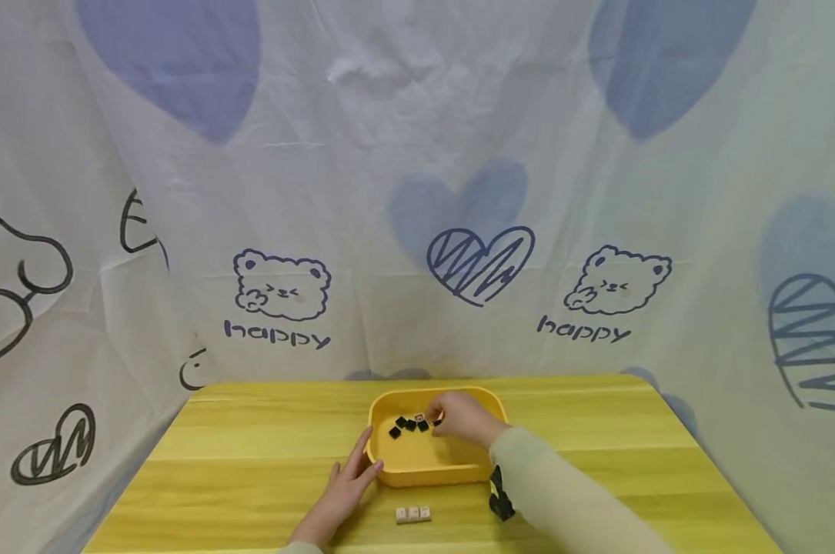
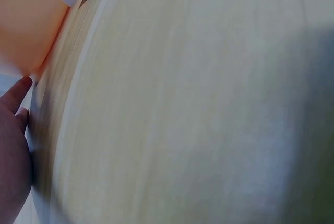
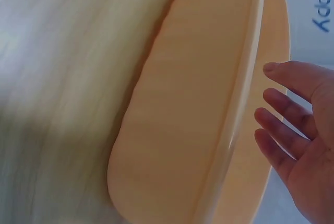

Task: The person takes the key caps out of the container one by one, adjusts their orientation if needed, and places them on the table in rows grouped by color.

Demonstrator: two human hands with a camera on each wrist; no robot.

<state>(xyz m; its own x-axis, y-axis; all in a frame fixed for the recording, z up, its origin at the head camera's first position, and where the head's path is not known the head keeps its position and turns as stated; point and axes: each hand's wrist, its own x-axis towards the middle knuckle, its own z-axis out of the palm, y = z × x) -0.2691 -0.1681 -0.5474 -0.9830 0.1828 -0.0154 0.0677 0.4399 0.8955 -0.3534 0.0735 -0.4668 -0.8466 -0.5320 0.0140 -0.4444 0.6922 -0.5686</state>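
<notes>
A yellow plastic tray [image 1: 445, 475] stands on the table, holding several small black square pieces [image 1: 411, 425] and a pale one [image 1: 419, 418] near its middle. My right hand [image 1: 464, 419] reaches over the tray, its fingertips close to the pieces at the right end of the group. In the right wrist view its fingers are loosely bent and apart, with nothing visible between them. Against the tray's left side rests my left hand [image 1: 348, 486], fingers extended along the wall and front corner. Three small pale blocks [image 1: 413, 514] with faint marks form a row before the tray.
The yellow wood-grain table [image 1: 265, 446] reaches back to a hanging white cloth [image 1: 382, 308] printed with hearts and bears. Black gear [image 1: 500, 496] is strapped at the right wrist, next to the tray's front right corner.
</notes>
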